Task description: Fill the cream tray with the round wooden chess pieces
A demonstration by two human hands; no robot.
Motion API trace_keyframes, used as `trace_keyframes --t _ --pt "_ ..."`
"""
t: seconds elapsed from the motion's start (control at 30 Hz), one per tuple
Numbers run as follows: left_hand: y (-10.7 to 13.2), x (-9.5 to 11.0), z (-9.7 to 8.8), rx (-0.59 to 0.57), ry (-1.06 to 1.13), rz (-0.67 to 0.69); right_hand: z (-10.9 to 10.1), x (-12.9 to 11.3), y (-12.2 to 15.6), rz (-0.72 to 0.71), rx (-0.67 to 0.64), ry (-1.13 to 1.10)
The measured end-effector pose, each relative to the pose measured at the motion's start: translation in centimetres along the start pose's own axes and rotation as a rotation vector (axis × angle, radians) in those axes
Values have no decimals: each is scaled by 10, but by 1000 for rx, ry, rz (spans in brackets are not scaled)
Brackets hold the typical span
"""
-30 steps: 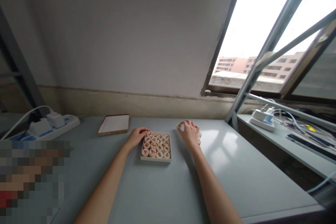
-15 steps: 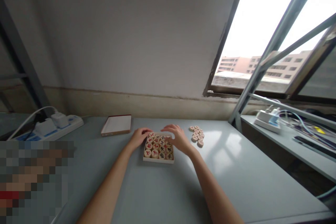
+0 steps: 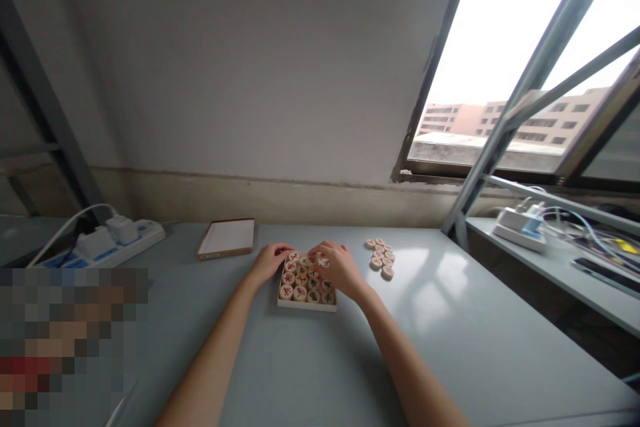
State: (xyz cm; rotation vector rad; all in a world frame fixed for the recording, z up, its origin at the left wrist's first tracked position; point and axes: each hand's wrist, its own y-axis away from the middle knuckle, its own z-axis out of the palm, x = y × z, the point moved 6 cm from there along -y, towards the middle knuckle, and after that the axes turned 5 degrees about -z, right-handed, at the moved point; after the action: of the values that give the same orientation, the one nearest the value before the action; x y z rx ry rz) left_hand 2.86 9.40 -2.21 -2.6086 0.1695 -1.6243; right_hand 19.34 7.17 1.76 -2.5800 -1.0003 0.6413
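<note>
A shallow white box [image 3: 307, 305] on the table holds rows of round wooden Chinese chess pieces [image 3: 300, 293], marked with red and black characters. My left hand [image 3: 269, 261] is at the box's far left corner, with thumb and fingers curled around its edge. Over the far right part of the box, my right hand [image 3: 340, 268] has its fingers closed around a chess piece [image 3: 324, 263]. Its fingers cover some pieces at the back. Several loose pieces [image 3: 383, 259] lie in a small cluster on the table to the right of the box.
The box lid [image 3: 227, 237] lies with its white inside up at the back left. A power strip [image 3: 100, 247] with plugs is at the far left. On the right, a bed-frame post [image 3: 470, 197] stands beside another desk with a power strip [image 3: 520, 228], cables and a phone.
My right hand has come down onto the pieces at the back right, and its fingers have drawn together around one. My left hand stays at the box corner. The view has shifted slightly.
</note>
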Motion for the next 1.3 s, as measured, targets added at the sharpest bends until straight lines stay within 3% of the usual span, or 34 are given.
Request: trace_keyframes --t 0.17,0.3,0.37,0.43,0.5,0.67,0.8,0.93,1.07,1.2,1.3 --pt "-1 -2 0 15 -9 -19 -27 54 15 235 149 202" --pt "-1 -3 0 26 -11 -15 -39 98 38 454 141 387" --pt "-1 -3 0 27 -10 -12 -42 105 43 505 151 406" --pt "0 -1 0 24 -13 -8 -42 96 37 444 168 340" --pt "1 0 -1 22 -16 -8 -35 73 25 288 131 170" --pt "2 3 -1 27 -22 4 -5 -9 4 -118 -170 -309" --pt "1 2 -1 28 -29 17 9 -35 4 -181 -259 -391" --pt "-1 0 -1 25 -18 -2 13 -26 3 -120 -207 -365" --pt "0 1 0 17 -26 6 2 -9 2 -93 -116 -344" --pt "1 1 0 14 -33 2 -23 27 7 54 19 -127" --pt "2 -1 -1 27 -34 -17 -35 61 21 219 12 99"
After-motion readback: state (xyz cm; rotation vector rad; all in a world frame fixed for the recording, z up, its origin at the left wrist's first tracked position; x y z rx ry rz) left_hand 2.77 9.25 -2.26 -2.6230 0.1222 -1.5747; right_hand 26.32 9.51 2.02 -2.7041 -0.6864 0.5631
